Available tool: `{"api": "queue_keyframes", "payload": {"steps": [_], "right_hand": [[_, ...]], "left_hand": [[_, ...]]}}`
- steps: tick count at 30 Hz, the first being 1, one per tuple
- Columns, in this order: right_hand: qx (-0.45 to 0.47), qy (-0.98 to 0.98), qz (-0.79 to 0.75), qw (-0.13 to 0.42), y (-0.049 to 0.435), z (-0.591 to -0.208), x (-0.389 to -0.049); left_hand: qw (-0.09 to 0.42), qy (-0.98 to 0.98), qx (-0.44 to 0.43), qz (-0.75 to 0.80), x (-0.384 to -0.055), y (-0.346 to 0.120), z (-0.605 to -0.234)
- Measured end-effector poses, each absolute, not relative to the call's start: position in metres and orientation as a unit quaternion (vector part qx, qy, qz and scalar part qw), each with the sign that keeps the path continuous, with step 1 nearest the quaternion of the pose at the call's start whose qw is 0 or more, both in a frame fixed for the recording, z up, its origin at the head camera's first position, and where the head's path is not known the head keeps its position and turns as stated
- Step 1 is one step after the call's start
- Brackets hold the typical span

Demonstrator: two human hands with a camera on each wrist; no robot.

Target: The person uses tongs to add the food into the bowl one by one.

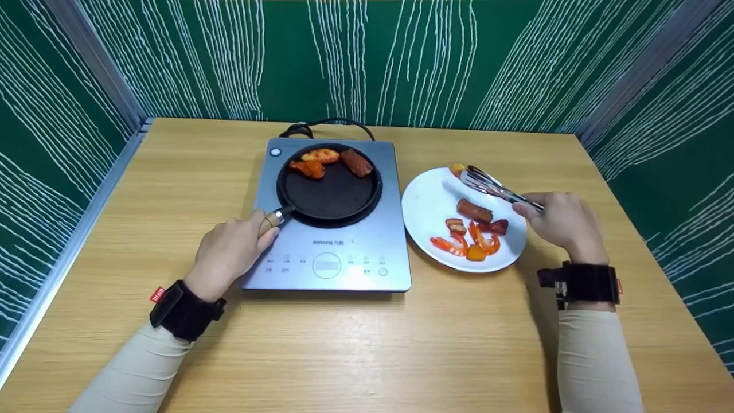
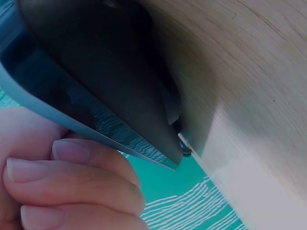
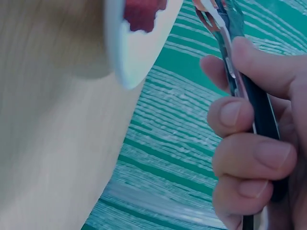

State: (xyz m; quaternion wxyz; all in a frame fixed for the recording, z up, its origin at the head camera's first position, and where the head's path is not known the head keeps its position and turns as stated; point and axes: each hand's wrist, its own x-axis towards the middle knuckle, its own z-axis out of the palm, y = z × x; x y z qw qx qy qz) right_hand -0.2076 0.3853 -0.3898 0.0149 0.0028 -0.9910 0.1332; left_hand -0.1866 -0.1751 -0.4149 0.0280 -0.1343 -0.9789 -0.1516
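My left hand (image 1: 229,249) grips the wooden handle of a small black frying pan (image 1: 330,195) that sits on the induction cooker (image 1: 350,269). In the pan's far half lie a chicken piece (image 1: 309,168), a yellow-orange oval slice (image 1: 321,155) and a brown sausage piece (image 1: 356,163). My right hand (image 1: 565,223) holds metal tongs (image 1: 496,188), its fingers curled round their dark handle in the right wrist view. The tongs' tips are over the far side of the white plate (image 1: 424,195), right at a yellow-orange food piece (image 1: 457,169).
On the plate lie another sausage piece (image 1: 475,210), shrimp (image 1: 450,245), a pork belly piece (image 1: 456,225), a dark red meat piece (image 1: 498,227) and an orange chunk (image 1: 476,252). A black cord (image 1: 344,120) runs behind the cooker. Green patterned walls (image 1: 401,63) enclose the wooden table (image 1: 355,344).
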Motion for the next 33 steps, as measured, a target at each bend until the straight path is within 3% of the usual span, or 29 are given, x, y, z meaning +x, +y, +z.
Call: {"api": "queue_keyframes", "payload": {"steps": [7, 17, 25, 33], "right_hand": [[0.025, -0.984, 0.145, 0.097, 0.343, -0.383, -0.203], [0.130, -0.969, 0.103, 0.185, 0.252, -0.388, -0.200], [0.152, -0.964, 0.048, 0.211, 0.193, -0.377, -0.211], [0.155, -0.964, -0.003, 0.216, 0.164, -0.377, -0.222]], "left_hand": [[0.013, -0.980, -0.127, -0.153, -0.186, -0.175, -0.414], [0.014, -0.980, -0.125, -0.156, -0.186, -0.175, -0.415], [0.007, -0.981, -0.118, -0.156, -0.185, -0.177, -0.414], [0.005, -0.981, -0.121, -0.155, -0.186, -0.175, -0.413]]}}
